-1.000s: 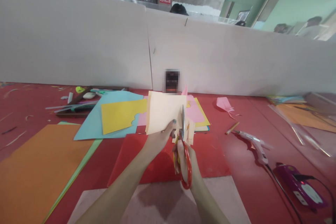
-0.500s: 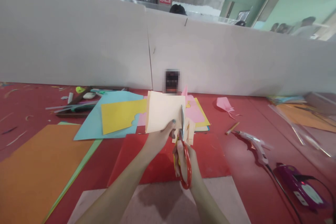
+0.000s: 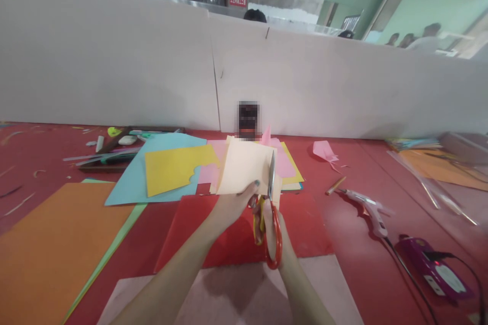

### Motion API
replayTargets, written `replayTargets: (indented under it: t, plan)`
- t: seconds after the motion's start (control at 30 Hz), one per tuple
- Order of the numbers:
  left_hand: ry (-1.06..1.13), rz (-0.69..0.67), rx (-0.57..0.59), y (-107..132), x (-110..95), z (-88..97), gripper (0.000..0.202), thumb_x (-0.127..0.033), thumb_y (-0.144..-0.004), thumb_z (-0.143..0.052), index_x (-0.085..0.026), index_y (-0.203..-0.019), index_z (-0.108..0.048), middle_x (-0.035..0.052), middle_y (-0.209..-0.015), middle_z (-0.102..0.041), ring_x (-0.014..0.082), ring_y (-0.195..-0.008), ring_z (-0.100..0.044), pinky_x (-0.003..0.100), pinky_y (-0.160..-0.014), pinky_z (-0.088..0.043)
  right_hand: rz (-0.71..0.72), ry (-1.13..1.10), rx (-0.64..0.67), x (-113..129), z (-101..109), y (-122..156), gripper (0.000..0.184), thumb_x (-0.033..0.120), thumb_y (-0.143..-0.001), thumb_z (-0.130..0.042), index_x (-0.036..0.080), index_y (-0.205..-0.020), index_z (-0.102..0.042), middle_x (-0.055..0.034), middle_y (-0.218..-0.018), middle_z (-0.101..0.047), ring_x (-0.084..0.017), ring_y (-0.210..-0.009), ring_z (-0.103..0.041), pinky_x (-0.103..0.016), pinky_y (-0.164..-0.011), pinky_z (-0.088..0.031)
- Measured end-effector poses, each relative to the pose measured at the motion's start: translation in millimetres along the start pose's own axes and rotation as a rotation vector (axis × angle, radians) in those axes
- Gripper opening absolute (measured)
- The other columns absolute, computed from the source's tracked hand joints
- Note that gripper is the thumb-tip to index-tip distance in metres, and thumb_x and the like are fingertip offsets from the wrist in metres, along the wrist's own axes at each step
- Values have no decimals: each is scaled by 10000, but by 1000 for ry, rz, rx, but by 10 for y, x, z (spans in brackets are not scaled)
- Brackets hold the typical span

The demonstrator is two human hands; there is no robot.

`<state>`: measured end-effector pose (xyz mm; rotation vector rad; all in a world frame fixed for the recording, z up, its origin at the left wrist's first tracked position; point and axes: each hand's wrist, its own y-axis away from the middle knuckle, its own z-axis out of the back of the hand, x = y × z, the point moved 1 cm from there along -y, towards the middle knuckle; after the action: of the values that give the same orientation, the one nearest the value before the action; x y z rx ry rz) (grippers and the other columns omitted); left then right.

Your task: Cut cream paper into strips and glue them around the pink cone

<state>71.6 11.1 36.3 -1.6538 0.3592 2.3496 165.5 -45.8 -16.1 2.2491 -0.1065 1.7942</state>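
My left hand (image 3: pixel 244 201) is closed on the lower edge of a cream sheet of paper (image 3: pixel 244 167), thumb on top. The sheet is raised and tilted above the table. In my right hand (image 3: pixel 271 218) is a pair of scissors (image 3: pixel 275 244) with red and yellow handles. Their blade stands upright along the sheet's right edge, and the other blade is hidden behind the paper. A red sheet (image 3: pixel 305 233) lies under my hands. Behind the held paper, pink paper (image 3: pixel 286 162) and other cream pieces show in part.
To the left lie a yellow sheet with a scalloped cut (image 3: pixel 168 170), a blue sheet (image 3: pixel 129 188) and an orange sheet (image 3: pixel 57 233). A glue gun (image 3: pixel 371 213) and a purple power box (image 3: pixel 434 269) with cords are at right. A white partition (image 3: pixel 324 86) stands behind.
The cream paper has shifted slightly right and turned a little in my left hand. The scissors have moved slightly right with it, and their handles have spread a bit.
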Motion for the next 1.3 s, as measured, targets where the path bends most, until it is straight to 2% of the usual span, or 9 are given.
replayTargets:
  t: [0.07,0.2,0.37,0.57,0.73,0.9,1.03,1.2,1.3]
  plan:
    - [-6,-4,-3,-2,13,0,428,-479,-799,-403,-199,-478,-441,-8,-532,-547,146,-591,-545,239,-640,-423,-43,-5,41,51,-7,28,519,714,-720,-395,207,-729,-505,80,-379,-340,-83,-279,-314,-204,-268,-276]
    - [4,1,-8,-7,25,-2,420,-483,-793,-414,-200,-484,-443,-7,-535,-556,148,-590,-548,242,-636,-424,-33,17,17,139,-13,78,499,686,-744,-400,194,-735,-484,85,-392,-340,-74,-307,-319,-195,-294,-284]
    - [28,29,-23,2,10,-21,411,-474,-787,-441,-203,-478,-438,-9,-539,-549,146,-589,-548,246,-660,-419,-48,-26,31,104,-20,74,480,669,-761,-391,197,-703,-455,86,-399,-347,-73,-290,-336,-195,-295,-288]
    - [64,1,-31,1,-20,-45,393,-438,-788,-455,-208,-472,-420,-21,-522,-510,135,-563,-519,240,-654,-415,-67,-10,12,83,4,103,428,606,-812,-379,203,-699,-465,82,-413,-342,-74,-289,-328,-199,-293,-296]
    - [60,-3,-22,1,-26,-35,406,-450,-793,-444,-207,-468,-431,-21,-511,-505,136,-556,-519,244,-651,-416,-33,21,10,120,3,124,407,577,-832,-375,208,-697,-482,85,-395,-335,-70,-279,-303,-192,-282,-275]
    - [59,24,-5,2,-8,-29,411,-465,-790,-442,-205,-473,-446,-16,-521,-524,141,-570,-531,247,-653,-418,-55,-22,30,118,-7,89,411,599,-805,-401,208,-707,-480,94,-366,-310,-76,-266,-291,-197,-271,-266]
    - [75,31,50,15,-30,-39,425,-461,-794,-431,-205,-454,-440,-9,-520,-528,143,-571,-539,247,-659,-425,1,-7,11,128,20,76,427,617,-795,-402,212,-665,-441,78,-408,-352,-77,-303,-318,-202,-304,-298]
    - [45,71,66,30,-38,-34,443,-478,-794,-424,-205,-445,-437,-6,-536,-534,146,-596,-546,249,-679,-421,17,7,15,144,37,71,424,615,-790,-418,206,-693,-469,81,-414,-326,-78,-310,-320,-211,-317,-318]
    - [53,37,63,24,-23,-40,435,-480,-791,-427,-204,-456,-444,-12,-531,-527,142,-583,-540,250,-677,-418,13,-9,12,117,27,50,459,640,-777,-403,202,-656,-466,71,-409,-354,-73,-289,-322,-207,-296,-308]
